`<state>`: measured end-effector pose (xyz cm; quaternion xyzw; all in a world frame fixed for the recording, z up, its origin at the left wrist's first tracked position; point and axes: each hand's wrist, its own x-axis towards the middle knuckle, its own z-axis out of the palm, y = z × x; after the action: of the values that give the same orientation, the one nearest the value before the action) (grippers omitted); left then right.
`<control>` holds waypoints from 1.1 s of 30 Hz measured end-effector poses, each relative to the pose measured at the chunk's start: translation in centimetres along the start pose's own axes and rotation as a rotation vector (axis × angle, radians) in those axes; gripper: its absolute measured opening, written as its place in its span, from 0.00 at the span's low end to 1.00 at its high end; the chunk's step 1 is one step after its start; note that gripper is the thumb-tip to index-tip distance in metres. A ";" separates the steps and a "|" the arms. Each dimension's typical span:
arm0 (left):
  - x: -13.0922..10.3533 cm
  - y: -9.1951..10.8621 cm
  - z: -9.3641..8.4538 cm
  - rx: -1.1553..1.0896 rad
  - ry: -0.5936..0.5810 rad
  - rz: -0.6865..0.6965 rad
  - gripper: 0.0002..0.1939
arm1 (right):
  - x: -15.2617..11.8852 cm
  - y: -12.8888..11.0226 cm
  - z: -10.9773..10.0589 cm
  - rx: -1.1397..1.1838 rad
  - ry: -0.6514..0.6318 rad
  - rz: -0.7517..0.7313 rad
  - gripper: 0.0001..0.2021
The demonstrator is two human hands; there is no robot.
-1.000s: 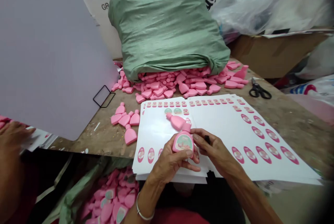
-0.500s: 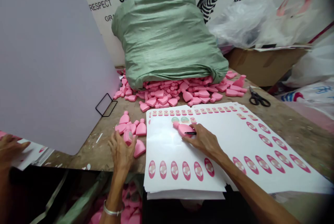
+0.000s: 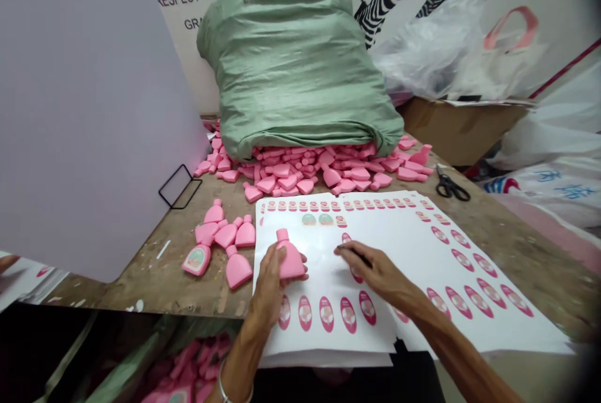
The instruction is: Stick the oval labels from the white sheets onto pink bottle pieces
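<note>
My left hand (image 3: 271, 278) is wrapped round a pink bottle-shaped piece (image 3: 290, 259), neck up, above the left part of the sticker sheets (image 3: 389, 265). To the right, my right hand (image 3: 370, 268) pinches a dark, thin tool (image 3: 360, 257) over the same sheets. Oval pink stickers line the lower part of the sheets; small ones run along the top. Left of the sheets lie several pink pieces (image 3: 237, 268), one of them with a green-and-white label (image 3: 196, 260).
A green sack (image 3: 300, 65) stands behind a heap of pink pieces (image 3: 282, 171). Black scissors (image 3: 451, 187) lie at right, near a cardboard box (image 3: 462, 131). A pale panel (image 3: 89, 109) and a black wire stand (image 3: 181, 187) are at left, with part of another person's hand (image 3: 7, 263).
The labelled piece is now down on the table at left. An unlabelled pink piece has passed from my right hand to my left, which has moved right over the sheets.
</note>
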<state>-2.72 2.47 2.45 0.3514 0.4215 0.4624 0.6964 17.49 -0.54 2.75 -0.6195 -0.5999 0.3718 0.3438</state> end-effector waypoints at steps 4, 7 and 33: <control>3.7 1.1 2.0 0.081 -0.107 0.019 0.16 | 5.1 2.6 -2.5 -0.332 0.249 -0.103 0.15; 7.1 0.2 4.2 0.143 -0.128 0.020 0.16 | 8.3 4.1 -2.2 -0.512 0.373 -0.135 0.09; 10.0 -3.6 5.9 0.183 -0.057 0.038 0.24 | 10.5 6.8 -2.2 -0.567 0.323 -0.219 0.06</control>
<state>6.11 10.12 -1.00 0.4346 0.4355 0.4251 0.6640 22.77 9.69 -2.61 -0.6730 -0.6803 0.0483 0.2864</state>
